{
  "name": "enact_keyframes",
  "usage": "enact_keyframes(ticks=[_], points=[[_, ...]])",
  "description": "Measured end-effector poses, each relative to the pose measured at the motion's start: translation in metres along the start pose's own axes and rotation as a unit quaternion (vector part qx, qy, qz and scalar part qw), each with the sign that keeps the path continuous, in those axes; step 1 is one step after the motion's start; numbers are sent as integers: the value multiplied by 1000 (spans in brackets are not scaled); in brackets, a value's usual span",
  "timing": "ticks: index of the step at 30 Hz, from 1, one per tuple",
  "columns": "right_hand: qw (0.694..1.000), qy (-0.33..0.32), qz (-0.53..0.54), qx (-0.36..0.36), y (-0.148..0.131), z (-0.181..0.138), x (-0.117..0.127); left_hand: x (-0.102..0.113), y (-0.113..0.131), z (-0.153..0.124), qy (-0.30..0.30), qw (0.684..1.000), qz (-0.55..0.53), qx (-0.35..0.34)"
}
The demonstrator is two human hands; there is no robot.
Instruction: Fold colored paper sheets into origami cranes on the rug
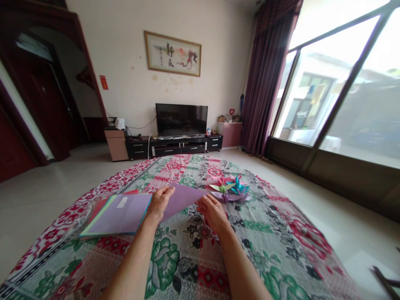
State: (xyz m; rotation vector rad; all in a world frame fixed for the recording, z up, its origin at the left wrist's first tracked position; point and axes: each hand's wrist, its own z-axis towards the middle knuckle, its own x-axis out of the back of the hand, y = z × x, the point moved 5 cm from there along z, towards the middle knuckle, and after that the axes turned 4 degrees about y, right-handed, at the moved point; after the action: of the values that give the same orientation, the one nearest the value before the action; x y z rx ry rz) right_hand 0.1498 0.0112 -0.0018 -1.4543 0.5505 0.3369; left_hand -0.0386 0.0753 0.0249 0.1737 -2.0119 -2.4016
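Observation:
A purple sheet of paper (184, 195) lies on the flowered tablecloth (200, 250), folded into a triangle. My left hand (158, 203) rests on its left part with the fingers stretched flat. On the sheet's right edge my right hand (213, 211) presses down, fingers bent over the fold. A stack of coloured paper sheets (120, 213), purple on top, lies just left of my left hand. Several folded paper figures (230, 188) in pink, green, blue and purple stand just beyond my right hand.
The round table (281, 233) fills the foreground. Behind it are a tiled floor, a TV (181, 119) on a low dark cabinet (178, 146), a framed picture (173, 53), a dark door at left and a large window with purple curtains (265, 75) at right.

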Motion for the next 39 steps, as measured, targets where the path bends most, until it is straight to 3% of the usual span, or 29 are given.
enact_keyframes(ticks=[9,15,25,39], points=[[999,47,20,2,-4,1,2,0,-1,0,16,999,-30,-4],[999,3,54,7,-8,0,-6,-3,1,-2,2,1000,-15,-20],[995,77,64,21,1,9,5,-8,-6,-2,-8,1000,-18,2],[994,83,65,19,0,6,5,-8,-8,-2,-1,1000,-21,5]])
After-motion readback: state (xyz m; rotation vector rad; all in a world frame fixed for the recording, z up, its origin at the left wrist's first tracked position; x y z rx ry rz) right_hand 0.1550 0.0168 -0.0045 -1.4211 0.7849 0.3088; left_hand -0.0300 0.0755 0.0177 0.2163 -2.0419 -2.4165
